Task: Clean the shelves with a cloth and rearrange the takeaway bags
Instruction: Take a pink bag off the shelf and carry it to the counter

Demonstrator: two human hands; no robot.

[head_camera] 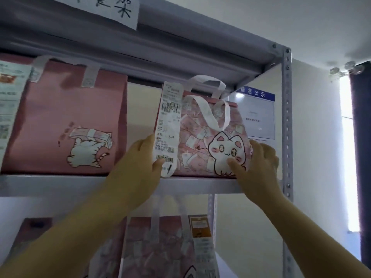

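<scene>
The left hand (138, 157) and right hand (259, 157) each gripped a lower side of the cat-print bag (210, 141), thumbs in front. It stood on the shelf (60, 183) (soft-walled, probably light); holding low seemed steadier than its floppy handles (206, 78).

I see a grey metal shelf board (50, 184) carrying two takeaway bags, upright and apart: a plain pink tabby-cat bag (64, 121) on the left and a banknote-patterned white-cat bag (200, 141) near the right corner post (286, 117).
</scene>
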